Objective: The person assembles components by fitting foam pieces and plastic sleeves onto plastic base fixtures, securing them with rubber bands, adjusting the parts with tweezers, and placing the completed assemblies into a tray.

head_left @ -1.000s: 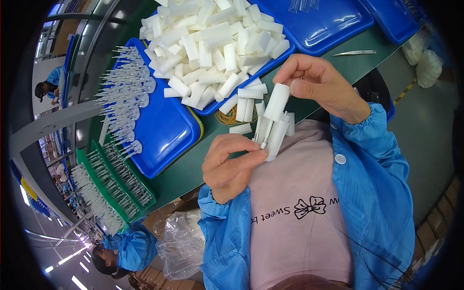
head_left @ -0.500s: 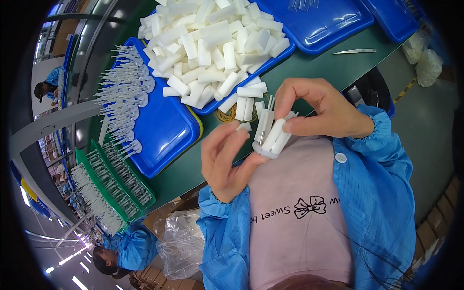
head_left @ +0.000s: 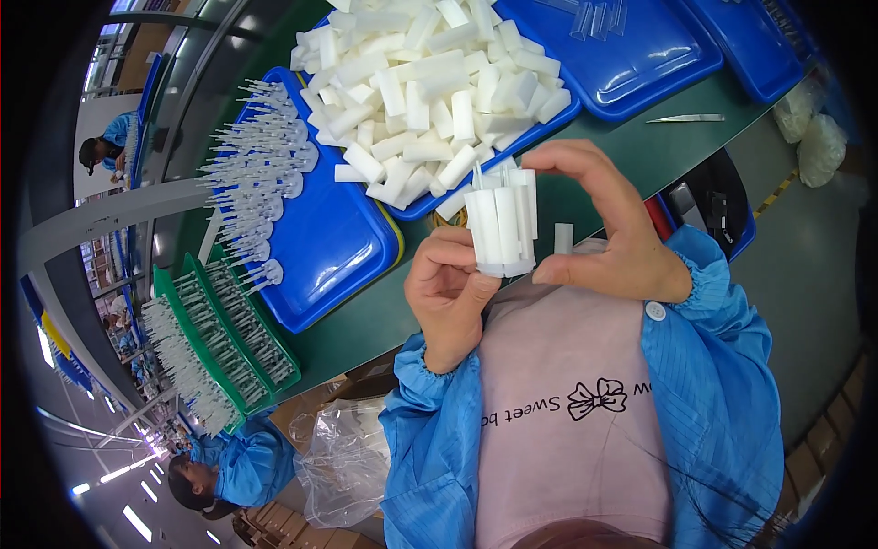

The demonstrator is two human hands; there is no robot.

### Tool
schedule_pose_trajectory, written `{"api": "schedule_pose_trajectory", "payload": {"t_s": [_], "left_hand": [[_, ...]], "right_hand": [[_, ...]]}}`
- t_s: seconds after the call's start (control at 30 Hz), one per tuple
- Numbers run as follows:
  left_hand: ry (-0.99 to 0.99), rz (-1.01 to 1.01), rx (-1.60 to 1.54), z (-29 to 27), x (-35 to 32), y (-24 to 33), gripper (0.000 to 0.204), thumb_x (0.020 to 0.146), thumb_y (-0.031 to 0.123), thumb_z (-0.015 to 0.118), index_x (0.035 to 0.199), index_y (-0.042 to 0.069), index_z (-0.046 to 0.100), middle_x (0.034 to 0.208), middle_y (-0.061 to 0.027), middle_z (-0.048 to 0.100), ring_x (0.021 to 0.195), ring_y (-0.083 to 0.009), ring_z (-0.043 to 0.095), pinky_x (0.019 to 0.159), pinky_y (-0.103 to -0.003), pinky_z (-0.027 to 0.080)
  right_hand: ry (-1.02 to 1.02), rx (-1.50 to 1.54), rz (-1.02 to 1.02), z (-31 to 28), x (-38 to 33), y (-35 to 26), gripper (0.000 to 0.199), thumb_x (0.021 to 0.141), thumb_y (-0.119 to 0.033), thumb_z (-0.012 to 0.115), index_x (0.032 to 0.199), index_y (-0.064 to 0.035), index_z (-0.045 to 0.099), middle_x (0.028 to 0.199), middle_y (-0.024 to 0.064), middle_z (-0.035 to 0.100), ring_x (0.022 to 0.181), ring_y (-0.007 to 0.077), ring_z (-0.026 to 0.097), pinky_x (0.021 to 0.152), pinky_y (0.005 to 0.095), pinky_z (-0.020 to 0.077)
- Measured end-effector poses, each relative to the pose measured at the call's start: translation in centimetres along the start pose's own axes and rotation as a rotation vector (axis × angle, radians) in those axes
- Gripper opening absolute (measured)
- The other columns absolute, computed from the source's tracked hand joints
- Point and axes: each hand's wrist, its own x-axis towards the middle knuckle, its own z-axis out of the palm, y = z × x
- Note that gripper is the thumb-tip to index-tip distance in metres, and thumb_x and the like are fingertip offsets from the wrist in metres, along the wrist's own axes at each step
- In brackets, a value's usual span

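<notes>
My left hand (head_left: 448, 288) grips the clear round base of a small piece with thin upright rods. Several white foam tubes (head_left: 501, 224) stand side by side on that base, forming a ring. Beside it, my right hand (head_left: 617, 229) is spread, index finger near the top of the tubes and thumb near the base. Whether its fingertips touch the piece I cannot tell. One loose white foam tube (head_left: 563, 238) shows in the gap between right thumb and fingers, at the table's near edge.
A blue tray (head_left: 572, 102) heaped with white foam pieces stands ahead. Left of it, another blue tray (head_left: 315, 265) bears clear rodded pieces (head_left: 261, 174). Green racks (head_left: 219, 343) hold more rods. Tweezers (head_left: 686, 118) lie at right. Co-workers sit at far left.
The rodded piece has turned from tilted to nearly upright. My left hand has closed round its base, and my right thumb and fingers have spread from their pinch on a foam tube.
</notes>
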Motion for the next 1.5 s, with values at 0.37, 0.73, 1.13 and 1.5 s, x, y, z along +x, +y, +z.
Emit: {"api": "schedule_pose_trajectory", "payload": {"t_s": [0.37,0.73,1.13,1.5], "left_hand": [[0.154,0.078,-0.025,0.2,-0.2,-0.4,0.021,0.086,0.014,0.066,0.091,0.006,0.047,0.097,-0.0039,0.054,0.088,-0.014,0.056,0.078,-0.031,0.048],[0.32,0.051,-0.124,-1.3,0.4,0.4,0.018,0.087,0.014,0.065,0.094,0.005,0.052,0.096,-0.0042,0.057,0.085,-0.0112,0.053,0.077,-0.026,0.043],[0.21,0.174,0.201,-1.8,-0.3,1.7,0.014,0.08,0.003,0.067,0.092,-0.001,0.062,0.097,-0.0103,0.057,0.085,-0.0153,0.055,0.077,-0.026,0.043],[-0.318,0.643,0.88,0.2,0.2,4.3,0.03,0.052,0.004,0.076,0.082,0.007,0.072,0.08,-0.0046,0.063,0.068,-0.0213,0.06,0.061,-0.032,0.052]], "right_hand": [[0.027,-0.043,-0.072,2.4,0.8,0.3,0.07,0.059,-0.017,0.081,0.12,-0.007,0.049,0.114,0.0115,0.048,0.107,0.0281,0.048,0.092,0.0366,0.0411],[-0.313,-0.1,-0.006,-2.1,0.8,1.4,0.044,0.062,-0.008,0.076,0.103,-0.0067,0.059,0.111,0.0075,0.051,0.102,0.0259,0.05,0.088,0.0341,0.0414],[-0.272,-0.321,-0.002,-4.2,-0.2,2.7,0.024,0.087,-0.012,0.058,0.11,-0.0073,0.062,0.087,0.0083,0.056,0.073,0.0223,0.053,0.066,0.0295,0.0425],[-0.205,0.494,0.341,-3.3,3.2,2.4,0.02,0.093,-0.023,0.056,0.094,-0.0029,0.061,0.092,-0.0005,0.06,0.084,0.0051,0.052,0.075,0.0196,0.0422]]}}
